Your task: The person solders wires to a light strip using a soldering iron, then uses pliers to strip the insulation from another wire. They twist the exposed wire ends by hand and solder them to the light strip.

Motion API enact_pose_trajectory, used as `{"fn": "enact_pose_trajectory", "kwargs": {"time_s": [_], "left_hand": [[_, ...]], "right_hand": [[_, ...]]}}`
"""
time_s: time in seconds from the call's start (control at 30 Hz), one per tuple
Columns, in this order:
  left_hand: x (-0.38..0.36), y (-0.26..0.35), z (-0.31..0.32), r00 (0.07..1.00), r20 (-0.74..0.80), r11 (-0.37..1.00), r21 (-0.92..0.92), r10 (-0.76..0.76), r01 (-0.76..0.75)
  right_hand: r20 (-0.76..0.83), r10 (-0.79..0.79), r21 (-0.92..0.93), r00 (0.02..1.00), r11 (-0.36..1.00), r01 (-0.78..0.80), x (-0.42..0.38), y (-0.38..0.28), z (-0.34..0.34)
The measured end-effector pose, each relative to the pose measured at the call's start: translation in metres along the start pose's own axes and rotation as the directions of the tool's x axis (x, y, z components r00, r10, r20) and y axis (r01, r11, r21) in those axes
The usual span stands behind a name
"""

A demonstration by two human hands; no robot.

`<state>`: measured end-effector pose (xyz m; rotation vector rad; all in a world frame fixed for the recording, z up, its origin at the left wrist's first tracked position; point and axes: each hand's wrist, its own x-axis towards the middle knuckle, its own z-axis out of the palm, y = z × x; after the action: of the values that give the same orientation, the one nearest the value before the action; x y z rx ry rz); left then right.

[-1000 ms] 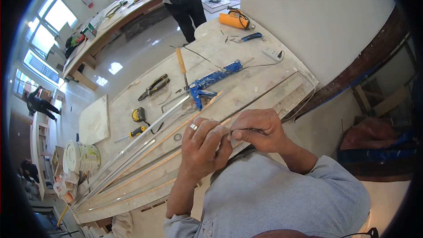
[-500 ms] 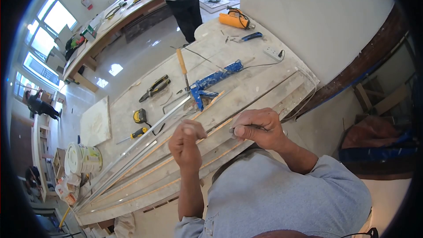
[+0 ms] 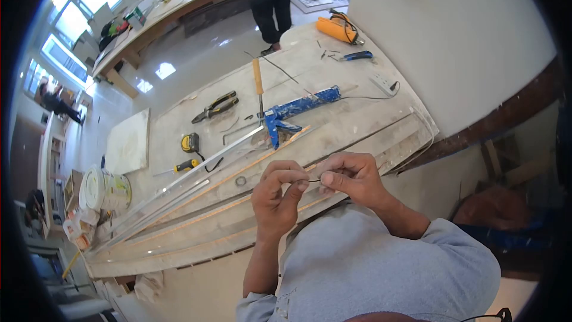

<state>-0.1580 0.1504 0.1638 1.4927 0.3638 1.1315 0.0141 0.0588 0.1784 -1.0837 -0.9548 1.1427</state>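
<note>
Pinched between the fingertips of my left hand and my right hand is a short, thin dark piece, perhaps wire; its ends are hidden by the fingers. Both hands are closed on it above the table's near edge. A small grey ring lies left of my left hand. Beyond the hands a blue caulking gun rests on the table, beside a wooden-handled tool. Pliers, a tape measure and a yellow-black screwdriver lie further left.
Long metal strips run across the table. An orange heat gun, a blue cutter and a power strip lie at the far right. A bucket stands left. A person stands beyond the table.
My left hand has moved right and its fingers now meet the dark piece by my right hand. The small ring on the table has come into view. The camera view has shifted.
</note>
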Motion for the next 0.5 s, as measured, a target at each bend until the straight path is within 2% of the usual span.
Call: {"fn": "enact_pose_trajectory", "kwargs": {"time_s": [0.03, 0.07, 0.13, 0.17, 0.23, 0.27, 0.33, 0.43, 0.5], "left_hand": [[-0.001, 0.000, -0.001, 1.000, -0.003, 0.992, 0.122, -0.009, 0.009], [-0.002, -0.002, 0.003, 0.999, -0.029, 0.991, 0.133, -0.014, 0.017], [-0.003, -0.011, 0.012, 0.969, -0.198, 0.981, -0.153, -0.146, 0.116], [-0.004, -0.019, 0.019, 0.962, -0.232, 0.984, -0.143, -0.142, 0.111], [-0.007, -0.035, 0.037, 0.926, -0.335, 0.945, -0.321, -0.173, 0.060], [-0.006, -0.037, 0.049, 0.913, -0.372, 0.950, -0.308, -0.170, 0.051], [-0.002, -0.039, 0.075, 0.809, -0.481, 0.836, -0.548, -0.339, 0.025], [-0.011, -0.061, 0.099, 0.786, -0.498, 0.846, -0.530, -0.366, 0.057], [-0.014, -0.074, 0.108, 0.736, -0.584, 0.887, -0.460, -0.341, 0.046]], "right_hand": [[-0.035, 0.050, -0.069, 0.998, 0.996, -0.053, 0.001, 0.002, -0.007], [-0.010, 0.064, -0.067, 0.998, 0.996, -0.065, 0.003, 0.004, -0.010], [-0.027, 0.130, -0.017, 0.991, 0.991, -0.130, 0.011, 0.008, -0.014], [0.007, 0.143, -0.020, 0.990, 0.990, -0.143, 0.016, 0.010, -0.018], [0.073, 0.186, 0.038, 0.980, 0.981, -0.189, 0.027, 0.016, -0.029], [0.109, 0.202, 0.035, 0.973, 0.978, -0.207, 0.030, 0.022, -0.035], [0.132, 0.181, 0.147, 0.975, 0.969, -0.200, 0.039, 0.033, -0.049], [0.184, 0.264, 0.099, 0.947, 0.953, -0.285, 0.051, 0.034, -0.071], [0.260, 0.322, 0.026, 0.910, 0.940, -0.340, 0.059, 0.034, -0.083]]}}
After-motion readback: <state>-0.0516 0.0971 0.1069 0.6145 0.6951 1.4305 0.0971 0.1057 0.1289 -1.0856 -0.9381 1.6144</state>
